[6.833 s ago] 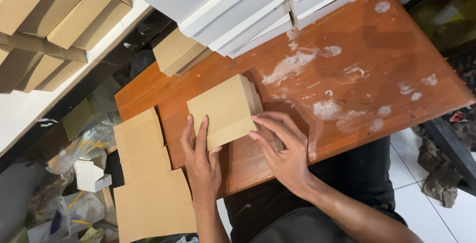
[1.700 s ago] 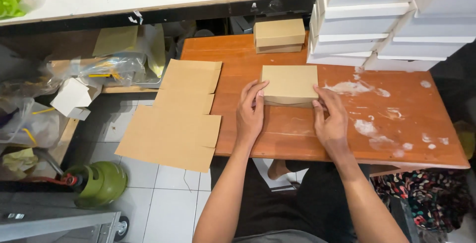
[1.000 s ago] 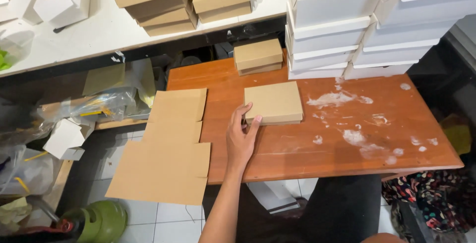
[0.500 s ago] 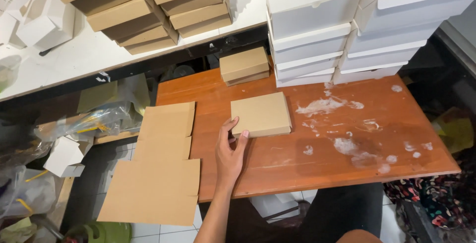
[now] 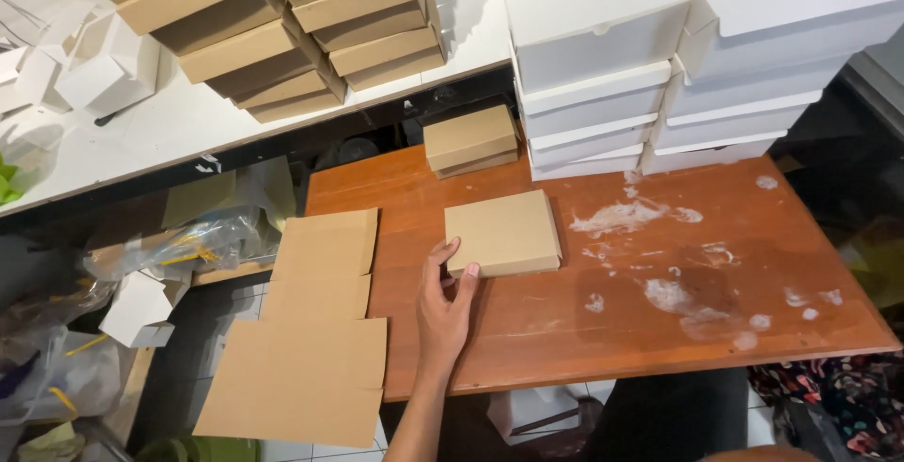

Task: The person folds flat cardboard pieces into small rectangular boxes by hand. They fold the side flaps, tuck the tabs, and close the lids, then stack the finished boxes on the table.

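Flat brown box [image 5: 503,233] is steadied at bench's left-middle by left hand [image 5: 445,304], fingers spread on its near-left corner, not clamped; rt hand unseen.

box [image 5: 502,232]: I see a flat brown cardboard box, folded shut, lid closed, roughly square
pose: lying flat on its base, sides a bit skewed to the table edge
place: on the wooden table [image 5: 603,330], left of centre, left of the white smears
contact: my left hand [image 5: 444,307] touches its near left corner, fingertips on the front edge, thumb at the side
neighbours: apart from the smaller brown box behind it
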